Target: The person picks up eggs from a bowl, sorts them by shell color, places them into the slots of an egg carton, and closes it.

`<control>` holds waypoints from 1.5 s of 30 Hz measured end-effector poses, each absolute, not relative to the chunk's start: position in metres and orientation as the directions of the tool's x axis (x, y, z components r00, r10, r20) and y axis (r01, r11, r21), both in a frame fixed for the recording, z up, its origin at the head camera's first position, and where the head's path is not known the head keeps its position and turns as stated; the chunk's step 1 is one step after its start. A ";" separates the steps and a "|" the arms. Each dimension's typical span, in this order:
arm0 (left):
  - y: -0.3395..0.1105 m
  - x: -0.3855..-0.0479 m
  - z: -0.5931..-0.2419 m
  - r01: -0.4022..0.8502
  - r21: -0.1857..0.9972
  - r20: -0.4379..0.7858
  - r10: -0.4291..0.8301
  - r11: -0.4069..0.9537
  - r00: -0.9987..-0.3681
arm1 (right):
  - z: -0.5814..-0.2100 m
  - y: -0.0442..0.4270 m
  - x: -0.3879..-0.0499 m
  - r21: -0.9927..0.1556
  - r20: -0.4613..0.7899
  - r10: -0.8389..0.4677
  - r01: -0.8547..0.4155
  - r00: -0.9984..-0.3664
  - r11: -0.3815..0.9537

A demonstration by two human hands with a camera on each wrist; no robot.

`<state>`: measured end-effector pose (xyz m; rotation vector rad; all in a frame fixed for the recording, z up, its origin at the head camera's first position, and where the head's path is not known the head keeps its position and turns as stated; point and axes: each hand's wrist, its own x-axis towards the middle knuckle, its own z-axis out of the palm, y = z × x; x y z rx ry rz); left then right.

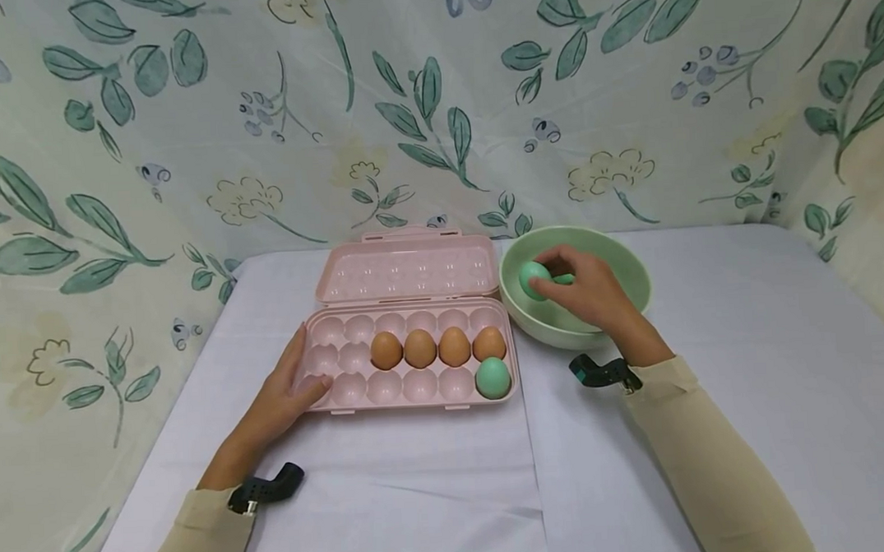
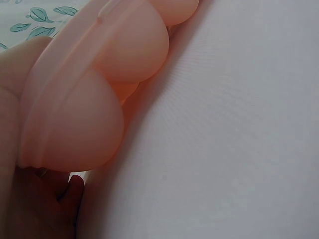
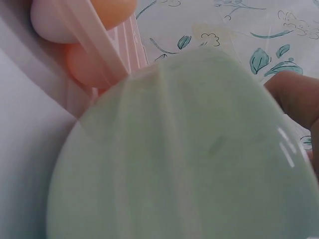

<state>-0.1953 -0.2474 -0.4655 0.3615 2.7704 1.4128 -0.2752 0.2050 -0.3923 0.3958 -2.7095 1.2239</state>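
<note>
Four brown eggs [image 1: 420, 348] sit in the pink egg carton [image 1: 396, 406], in the four pockets of the middle row closest to the right hand [image 1: 586, 288]. A green egg [image 1: 493, 378] fills the end pocket of the front row on that same side, directly before the last brown one. The left hand [image 1: 279, 398] grips the carton's opposite end, its thumb laid over the front corner and its fingers along the outer side. Away from the hands, the carton's lid [image 1: 409, 265] lies opened back, its moulded hollows facing up.

The right hand is closed in a pinch, thumb and fingertips round a second green egg [image 1: 534, 282], which it holds at the pale green bowl [image 1: 622, 256]. How high the egg stands above the bowl's floor cannot be told. A patch of green [image 1: 563, 279] shows between that hand's thumb and fingers, too covered to identify. The bowl sits just beside the carton, under the right hand and well apart from the left. Both containers rest on a white cloth [image 1: 422, 491], with a floral curtain [image 1: 420, 120] beyond the hands
</note>
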 end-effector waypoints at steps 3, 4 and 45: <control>-0.247 -0.196 -0.465 0.198 0.799 0.093 0.208 0.568 -0.974 | -0.390 0.205 -0.273 -0.716 0.245 -0.181 -0.304 -0.952 0.628; -0.247 -0.196 -0.465 0.198 0.800 0.094 0.207 0.567 -0.974 | -0.389 0.206 -0.273 -0.718 0.248 -0.178 -0.304 -0.952 0.626; -0.247 -0.196 -0.467 0.201 0.798 0.097 0.207 0.568 -0.974 | -0.368 0.187 -0.245 -0.740 0.358 -0.287 -0.458 -0.888 0.494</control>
